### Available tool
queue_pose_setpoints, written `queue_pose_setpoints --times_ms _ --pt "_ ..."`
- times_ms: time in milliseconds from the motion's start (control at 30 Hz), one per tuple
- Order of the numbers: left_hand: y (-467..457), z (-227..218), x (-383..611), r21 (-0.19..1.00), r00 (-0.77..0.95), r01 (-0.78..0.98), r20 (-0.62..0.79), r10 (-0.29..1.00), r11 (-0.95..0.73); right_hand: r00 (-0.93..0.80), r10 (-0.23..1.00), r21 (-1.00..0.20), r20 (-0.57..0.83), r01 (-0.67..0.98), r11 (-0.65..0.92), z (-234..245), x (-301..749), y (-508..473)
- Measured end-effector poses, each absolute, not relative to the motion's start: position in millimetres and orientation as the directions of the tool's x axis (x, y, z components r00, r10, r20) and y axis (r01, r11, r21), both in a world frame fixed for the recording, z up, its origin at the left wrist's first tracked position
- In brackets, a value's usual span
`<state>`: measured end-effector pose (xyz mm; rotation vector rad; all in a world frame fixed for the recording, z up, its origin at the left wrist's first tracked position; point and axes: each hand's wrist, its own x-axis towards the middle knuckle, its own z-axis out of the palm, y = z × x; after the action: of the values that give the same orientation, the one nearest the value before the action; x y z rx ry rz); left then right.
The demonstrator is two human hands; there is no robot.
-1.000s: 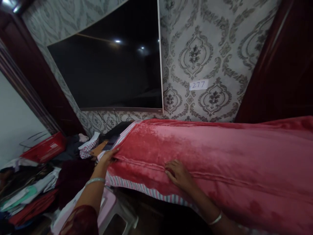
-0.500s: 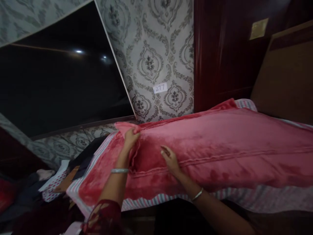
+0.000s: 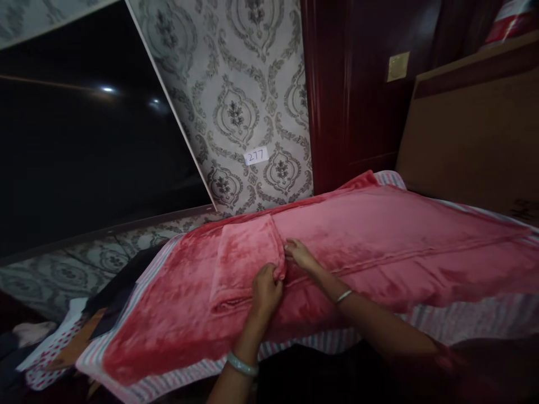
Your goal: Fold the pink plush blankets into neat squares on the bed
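Observation:
A pink plush blanket [image 3: 379,219] lies stretched along a surface, its left end folded over into a flat rectangular flap [image 3: 246,247]. My left hand [image 3: 266,292] is closed on the near right corner of that flap, thumb and fingers pinching the plush. Just right of the flap's edge, my right hand [image 3: 301,255] rests on the blanket with fingers apart and reaching toward the edge. A redder plush layer [image 3: 147,331] shows under the flap on the left. Beneath everything is a striped cloth [image 3: 185,373], seen along the front and left borders.
A large black screen [image 3: 84,140] leans against the patterned wall behind. A cardboard box [image 3: 471,140] stands at the back right. Clothes and a dotted white cloth [image 3: 50,353] lie at the lower left. A paper label [image 3: 256,155] is stuck to the wall.
My left hand has carried the blanket's left end rightward and down, laying it over as a flap. My right hand now sits at the flap's edge. The view has shifted right.

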<state>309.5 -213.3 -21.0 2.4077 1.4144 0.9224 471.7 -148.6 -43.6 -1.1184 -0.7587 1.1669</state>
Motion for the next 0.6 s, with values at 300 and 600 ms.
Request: queue_pose_setpoints --times_ms 300,600 --pt "-205.4 -21.4 306.3 0.543 0.264 0.674 0.455 0.85 -0.5 0.247 0.963 -0.973 -0.105 -0.225 -0.048 -17.9 469.1 -80.1" --pt "-192.4 -23.9 320.8 0.329 0.334 0.737 0.582 0.741 -0.59 0.233 0.963 -0.981 0.133 -0.11 0.162 -2.2 469.2 -20.6"
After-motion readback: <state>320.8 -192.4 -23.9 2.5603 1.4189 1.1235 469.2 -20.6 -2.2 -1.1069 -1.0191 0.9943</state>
